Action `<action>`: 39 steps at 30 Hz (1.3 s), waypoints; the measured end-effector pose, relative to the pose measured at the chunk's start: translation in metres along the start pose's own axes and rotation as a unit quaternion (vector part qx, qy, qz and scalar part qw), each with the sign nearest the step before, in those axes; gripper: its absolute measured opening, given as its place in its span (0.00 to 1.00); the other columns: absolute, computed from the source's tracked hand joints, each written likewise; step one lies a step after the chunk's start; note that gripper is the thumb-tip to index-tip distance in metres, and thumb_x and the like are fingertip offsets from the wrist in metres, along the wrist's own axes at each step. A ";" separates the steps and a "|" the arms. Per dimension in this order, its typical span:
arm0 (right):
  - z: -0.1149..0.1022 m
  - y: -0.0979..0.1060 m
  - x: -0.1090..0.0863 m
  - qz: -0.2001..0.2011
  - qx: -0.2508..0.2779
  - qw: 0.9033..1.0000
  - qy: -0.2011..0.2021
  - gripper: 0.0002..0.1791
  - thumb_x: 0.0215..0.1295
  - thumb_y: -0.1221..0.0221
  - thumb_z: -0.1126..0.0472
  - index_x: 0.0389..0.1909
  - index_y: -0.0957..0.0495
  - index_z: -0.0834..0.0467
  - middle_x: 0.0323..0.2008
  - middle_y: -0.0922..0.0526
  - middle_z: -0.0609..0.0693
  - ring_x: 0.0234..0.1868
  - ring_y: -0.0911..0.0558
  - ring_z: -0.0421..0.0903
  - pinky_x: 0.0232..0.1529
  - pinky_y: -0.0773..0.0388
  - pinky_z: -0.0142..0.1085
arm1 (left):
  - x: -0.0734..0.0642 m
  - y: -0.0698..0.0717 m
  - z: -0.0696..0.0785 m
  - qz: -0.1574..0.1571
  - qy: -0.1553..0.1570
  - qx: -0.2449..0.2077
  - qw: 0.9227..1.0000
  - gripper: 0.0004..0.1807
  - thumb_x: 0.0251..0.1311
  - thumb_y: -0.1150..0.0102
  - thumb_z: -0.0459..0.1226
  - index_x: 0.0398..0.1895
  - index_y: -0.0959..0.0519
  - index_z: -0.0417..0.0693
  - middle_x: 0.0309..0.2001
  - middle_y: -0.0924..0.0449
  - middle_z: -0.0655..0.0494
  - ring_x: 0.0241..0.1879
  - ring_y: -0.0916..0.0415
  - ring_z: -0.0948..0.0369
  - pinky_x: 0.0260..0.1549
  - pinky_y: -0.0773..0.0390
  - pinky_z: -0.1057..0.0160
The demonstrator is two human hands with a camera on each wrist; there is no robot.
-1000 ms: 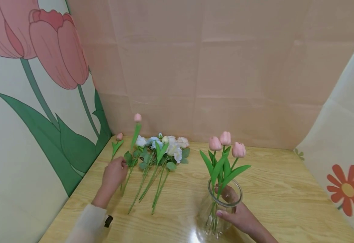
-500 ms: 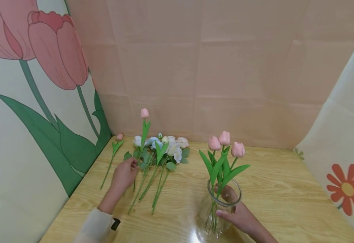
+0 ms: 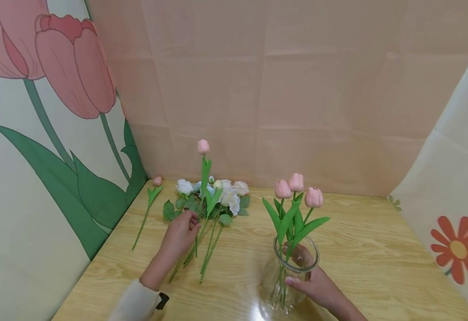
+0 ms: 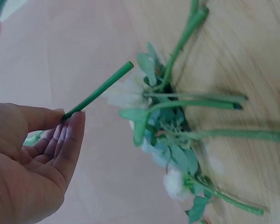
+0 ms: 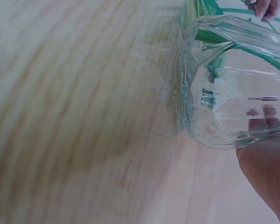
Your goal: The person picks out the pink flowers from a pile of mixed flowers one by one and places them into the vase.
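My left hand [image 3: 180,234] pinches the stem of a pink tulip [image 3: 203,147], which it holds upright above the flowers lying on the table. In the left wrist view the tulip's green stem [image 4: 100,91] sticks out between thumb and fingertips. My right hand [image 3: 316,285] grips the side of a clear glass vase [image 3: 297,267] that stands on the table. Several pink tulips [image 3: 314,197] lean inside the vase, their stems reaching down into it. The right wrist view shows the vase's thick glass base [image 5: 189,93] close up, with the hand partly hidden behind the glass.
White and blue flowers [image 3: 229,196] with leafy stems lie in a bunch at the table's back. One more pink tulip [image 3: 158,181] lies by the left edge. A pink backdrop [image 3: 318,98] rises behind the wooden table [image 3: 370,254], with printed panels at both sides.
My left hand has moved right with the tulip, away from the tulip lying at the left edge and across the bunch. The right hand and the vase stay in place.
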State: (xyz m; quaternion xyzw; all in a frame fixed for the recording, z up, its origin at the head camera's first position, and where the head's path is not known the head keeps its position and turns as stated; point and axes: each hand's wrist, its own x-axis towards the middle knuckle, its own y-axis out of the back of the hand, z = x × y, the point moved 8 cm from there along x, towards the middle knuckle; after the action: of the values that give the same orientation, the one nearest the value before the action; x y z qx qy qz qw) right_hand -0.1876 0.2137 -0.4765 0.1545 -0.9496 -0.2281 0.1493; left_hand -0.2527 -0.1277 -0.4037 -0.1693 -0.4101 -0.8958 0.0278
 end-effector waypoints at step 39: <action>0.006 0.000 0.001 0.007 0.004 0.999 -0.039 0.44 0.63 0.32 0.63 0.75 0.44 0.60 0.71 0.31 0.63 0.69 0.31 0.53 0.63 0.28 0.42 | -0.018 -0.004 0.105 -0.043 -0.118 -0.120 0.985 0.09 0.66 0.36 0.31 0.47 0.22 0.41 0.37 0.18 0.55 0.37 0.18 0.61 0.33 0.18 0.72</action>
State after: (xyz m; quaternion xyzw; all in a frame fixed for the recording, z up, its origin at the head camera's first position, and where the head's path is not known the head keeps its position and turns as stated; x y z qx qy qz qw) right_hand -0.1909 0.2160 -0.4815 0.1391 -0.9567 -0.2291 0.1134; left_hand -0.2075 -0.0486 -0.3491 -0.2582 -0.3072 -0.9124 -0.0801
